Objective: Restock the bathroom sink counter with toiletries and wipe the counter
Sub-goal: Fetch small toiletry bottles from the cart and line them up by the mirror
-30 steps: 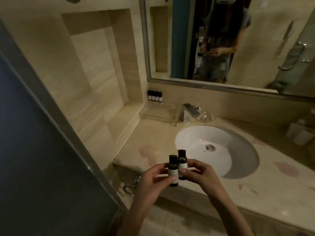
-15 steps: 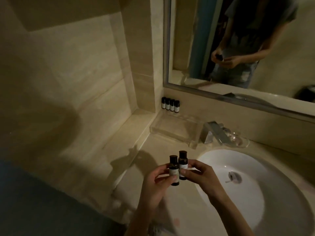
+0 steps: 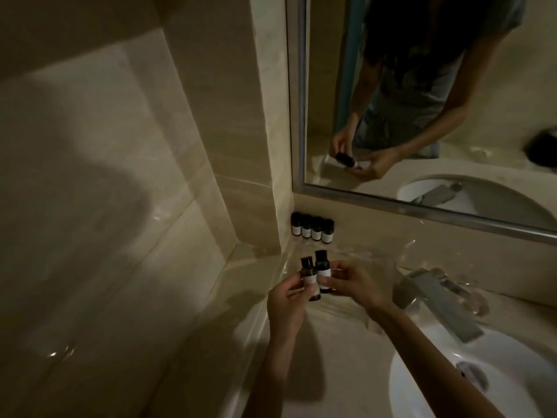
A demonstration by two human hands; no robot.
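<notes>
In the left hand (image 3: 284, 303), the nearer bottle (image 3: 310, 280): small, dark, upright, pale label toward the camera, pinched between thumb and curled fingers (image 3: 290, 285). In the right hand (image 3: 354, 285), the second bottle (image 3: 322, 271), gripped the same way by curled fingers and thumb, set slightly higher than the first, just behind it and touching its side. Same grasp on both as half a second ago, same side-by-side pairing; different only in place. Then held above the desk (image 3: 316, 363) beside the left rim of the sink (image 3: 428, 384); now carried forward and held over the left end of the clear tray (image 3: 385, 260). Much nearer to the row of four matching bottles (image 3: 312, 227) standing against the wall in the corner beneath the mirror (image 3: 422, 116), yet well clear of them. Faucet (image 3: 437, 300) just off to the right of the right wrist. Sink pushed down into the lower right of the view, with less of the bowl showing than before. More of the tiled side wall at left. In the mirror, both hands reflected with one dark bottle between them. Too dim to read either label.
</notes>
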